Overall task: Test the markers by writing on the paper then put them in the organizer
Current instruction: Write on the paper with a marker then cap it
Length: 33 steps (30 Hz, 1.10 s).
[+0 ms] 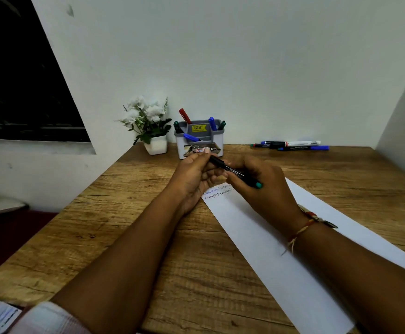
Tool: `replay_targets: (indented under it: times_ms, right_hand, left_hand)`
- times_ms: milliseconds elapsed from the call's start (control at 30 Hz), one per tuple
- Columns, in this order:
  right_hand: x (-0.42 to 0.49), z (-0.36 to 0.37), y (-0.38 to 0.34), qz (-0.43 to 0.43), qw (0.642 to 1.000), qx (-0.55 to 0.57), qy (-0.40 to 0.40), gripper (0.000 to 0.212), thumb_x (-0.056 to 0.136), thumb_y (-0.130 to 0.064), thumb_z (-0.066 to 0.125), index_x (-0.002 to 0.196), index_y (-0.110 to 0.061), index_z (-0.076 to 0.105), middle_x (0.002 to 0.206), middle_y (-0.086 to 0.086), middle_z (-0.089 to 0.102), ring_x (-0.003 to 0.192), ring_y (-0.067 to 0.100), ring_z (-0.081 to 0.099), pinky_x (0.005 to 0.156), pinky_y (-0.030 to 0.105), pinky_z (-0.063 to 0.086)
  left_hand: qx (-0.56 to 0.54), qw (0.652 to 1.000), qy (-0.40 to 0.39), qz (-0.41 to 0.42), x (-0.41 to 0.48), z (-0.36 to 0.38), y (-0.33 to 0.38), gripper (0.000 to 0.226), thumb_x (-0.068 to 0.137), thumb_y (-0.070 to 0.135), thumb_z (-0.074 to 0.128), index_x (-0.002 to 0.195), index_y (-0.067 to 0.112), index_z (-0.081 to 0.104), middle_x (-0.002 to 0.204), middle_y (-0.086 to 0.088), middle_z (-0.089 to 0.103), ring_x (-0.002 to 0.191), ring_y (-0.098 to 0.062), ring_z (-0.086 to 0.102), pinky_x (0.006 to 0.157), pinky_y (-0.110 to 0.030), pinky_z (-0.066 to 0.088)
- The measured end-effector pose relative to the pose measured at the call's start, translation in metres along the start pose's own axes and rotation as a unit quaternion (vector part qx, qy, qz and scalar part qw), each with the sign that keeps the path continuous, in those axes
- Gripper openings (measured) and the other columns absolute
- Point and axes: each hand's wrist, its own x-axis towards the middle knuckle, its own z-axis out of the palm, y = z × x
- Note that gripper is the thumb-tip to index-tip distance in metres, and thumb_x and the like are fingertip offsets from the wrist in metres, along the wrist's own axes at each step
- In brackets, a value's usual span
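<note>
Black marker [235,173] with a teal end is held in the air just in front of the organizer [199,141]. Its long axis runs from the organizer's front face back and to the right toward the person, teal end nearest them. The left grip [194,175] pinches the end nearest the organizer between thumb and fingertips, while the right grip [269,197] has its fingers curled round the barrel farther back. The left fingers hide that far end, so I cannot tell whether a cap is on. Under the hands, on the person's side of the organizer, lies the paper [245,233], with a few lines of writing at its end nearest the organizer. The coming move likely turns on that axis: a pull along it, or a short carry forward to the organizer, for which the left grip is nearer. Loose markers [290,145] lie right of the organizer and a potted plant [148,121] stands left of it, all on a wooden tabletop [341,169] against a pale wall [245,56].
</note>
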Motion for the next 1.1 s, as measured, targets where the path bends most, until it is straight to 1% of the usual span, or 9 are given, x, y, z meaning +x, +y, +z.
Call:
replay_targets:
  times_ms: [300,400,467,567,633,767,900,1000,1100]
  right_hand:
    - [0.002,0.004,0.003,-0.028,1.000,-0.013,-0.003,0.017,0.092,-0.014,0.076,0.108,-0.007,0.074,0.097,0.001,0.075,0.084,-0.007,0.061,0.074,0.002,0.043]
    - [0.002,0.006,0.003,-0.033,0.998,-0.033,-0.044,0.026,0.093,-0.009,0.075,0.118,-0.007,0.070,0.111,0.007,0.075,0.093,0.008,0.067,0.079,0.003,0.047]
    - [0.004,0.006,0.005,-0.019,0.997,-0.034,-0.072,0.032,0.093,0.000,0.070,0.124,-0.008,0.068,0.119,0.006,0.073,0.098,0.003,0.065,0.084,0.002,0.048]
    - [0.007,0.005,0.008,0.055,0.994,0.036,-0.084,0.029,0.098,-0.002,0.062,0.123,-0.016,0.068,0.123,0.002,0.073,0.107,0.006,0.070,0.092,0.024,0.058]
    - [0.007,0.004,0.006,0.136,0.979,0.130,-0.083,0.018,0.099,-0.010,0.064,0.115,-0.017,0.069,0.115,0.004,0.076,0.104,0.015,0.074,0.085,0.038,0.064]
    - [0.010,-0.002,-0.007,0.208,0.964,0.147,-0.079,0.012,0.094,-0.020,0.074,0.103,-0.022,0.066,0.091,0.009,0.080,0.087,0.012,0.076,0.062,0.023,0.058]
    - [0.022,-0.013,-0.010,0.271,0.948,0.161,-0.043,0.021,0.098,-0.019,0.069,0.119,-0.014,0.070,0.099,0.005,0.078,0.089,0.012,0.072,0.061,0.016,0.051]
    - [0.046,-0.027,-0.010,0.314,0.928,0.201,0.006,0.004,0.098,-0.011,0.068,0.102,-0.010,0.070,0.092,0.007,0.073,0.079,0.014,0.069,0.064,0.019,0.057]
    - [0.086,-0.040,0.002,0.305,0.931,0.180,0.094,0.012,0.093,-0.008,0.074,0.085,-0.013,0.067,0.085,0.010,0.072,0.077,0.019,0.073,0.073,0.028,0.062]
  left_hand:
    - [0.022,0.999,-0.031,0.027,-0.001,-0.002,-0.004,0.013,0.100,0.016,0.055,0.101,0.006,0.063,0.082,-0.008,0.073,0.064,-0.012,0.067,0.060,-0.023,0.057]
    - [0.000,0.999,-0.032,0.023,-0.003,0.001,-0.003,0.020,0.097,0.010,0.058,0.115,0.003,0.062,0.098,-0.014,0.071,0.082,-0.020,0.069,0.074,-0.034,0.059]
    - [-0.016,0.999,-0.034,0.031,-0.001,0.003,-0.004,0.029,0.098,0.007,0.055,0.126,0.001,0.058,0.107,-0.019,0.069,0.094,-0.026,0.068,0.087,-0.043,0.057]
    - [-0.005,0.998,-0.043,0.048,0.003,0.002,-0.004,0.033,0.100,0.009,0.053,0.132,0.003,0.055,0.119,-0.021,0.067,0.102,-0.030,0.067,0.093,-0.051,0.055]
    - [0.015,0.997,-0.058,0.052,0.003,0.002,-0.005,0.030,0.099,0.010,0.054,0.129,0.007,0.058,0.118,-0.016,0.070,0.104,-0.030,0.069,0.090,-0.050,0.056]
    - [0.054,0.994,-0.073,0.062,0.000,0.005,-0.005,0.030,0.097,0.014,0.059,0.127,0.016,0.059,0.112,-0.007,0.074,0.102,-0.023,0.072,0.085,-0.040,0.058]
    - [0.112,0.989,0.003,0.102,0.006,-0.001,-0.006,0.036,0.094,0.024,0.064,0.128,0.011,0.060,0.111,-0.008,0.074,0.103,-0.020,0.071,0.089,-0.041,0.057]
    - [0.210,0.963,0.077,0.148,0.012,-0.007,-0.011,0.026,0.097,0.027,0.061,0.119,0.014,0.062,0.105,-0.002,0.074,0.099,-0.013,0.070,0.079,-0.027,0.055]
    - [0.286,0.935,0.109,0.179,0.018,-0.012,-0.018,0.023,0.096,0.029,0.062,0.115,0.017,0.062,0.087,0.007,0.071,0.085,-0.009,0.066,0.075,-0.029,0.052]
